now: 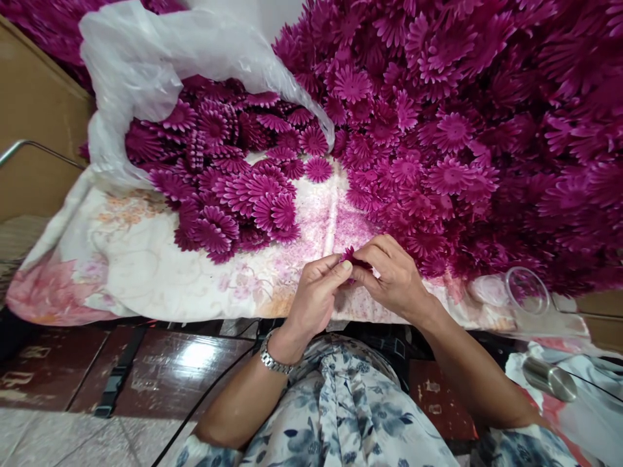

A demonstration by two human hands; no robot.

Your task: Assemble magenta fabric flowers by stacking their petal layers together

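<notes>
a small purple flower (348,255) is held between the two hands, above the near part of a patterned cloth (121,240). it is pinched between the thumb and curled fingers of the left hand (317,292), while its other side is gripped by the thumb and forefinger of the right hand (389,269), which seem to be closed on it, though much of the flower is covered by the fingers. a metal watch (275,355) is worn on the left wrist, at seven o'clock from the flower. at eleven o'clock a single loose flower (318,170) is laid on the cloth. at ten o'clock a smaller heap of purple flowers (219,188) is spread, its far part ringed by a whitish plastic bag (131,58); beyond these, a cardboard box (43,97) is seen. between one and two o'clock, a much larger heap (452,130) is piled high. at three o'clock a clear cup (528,292) is set near the edge of that heap, and at four o'clock a shiny metal cylinder (549,379) is rested on its side. at eight o'clock, a black strap (117,379) is draped over brown wood.
</notes>
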